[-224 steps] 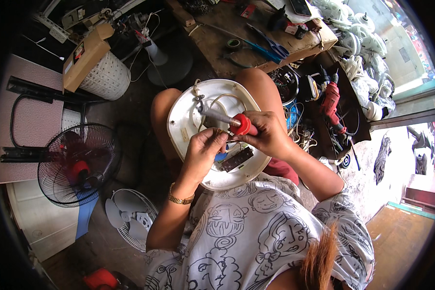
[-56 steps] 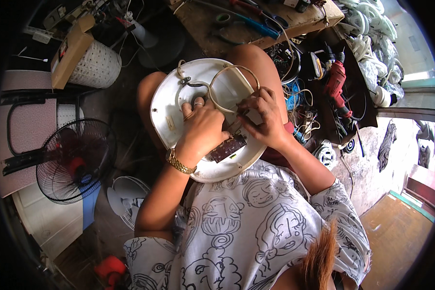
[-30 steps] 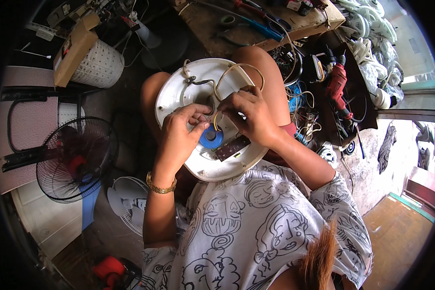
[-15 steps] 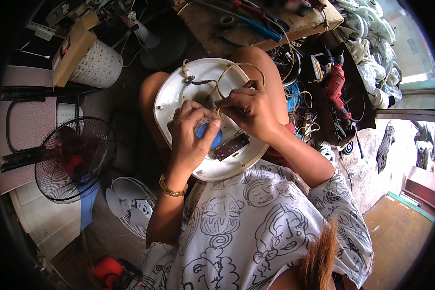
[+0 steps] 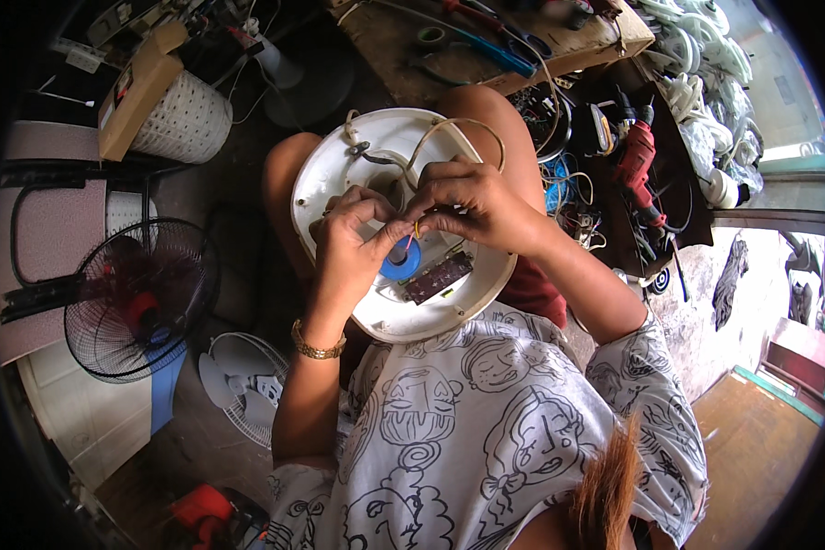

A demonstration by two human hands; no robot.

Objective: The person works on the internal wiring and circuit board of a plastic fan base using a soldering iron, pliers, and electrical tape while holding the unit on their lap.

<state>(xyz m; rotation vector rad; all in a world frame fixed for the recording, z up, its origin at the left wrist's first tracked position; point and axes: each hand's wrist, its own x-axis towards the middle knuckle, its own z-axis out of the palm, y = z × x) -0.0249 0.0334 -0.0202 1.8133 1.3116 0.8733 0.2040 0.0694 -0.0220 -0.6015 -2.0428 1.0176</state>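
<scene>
A round white plastic base rests on my lap, its hollow side facing up. Inside it lie a blue round part and a dark rectangular circuit board. My left hand pinches a thin wire close to the blue part. Across from it, the fingertips of my right hand close on a yellow wire. Both sets of fingertips nearly meet above the base. A pale cord loops past my right hand, and a dark cord crosses the base's far side.
A black fan stands at left, with a white fan head on the floor. A wooden bench holding tools is ahead. At right are a red drill and bagged white parts.
My hands have shifted slightly and their fingertips have come closer together. The yellow wire now sits between the right fingertips, and more of the blue part shows.
</scene>
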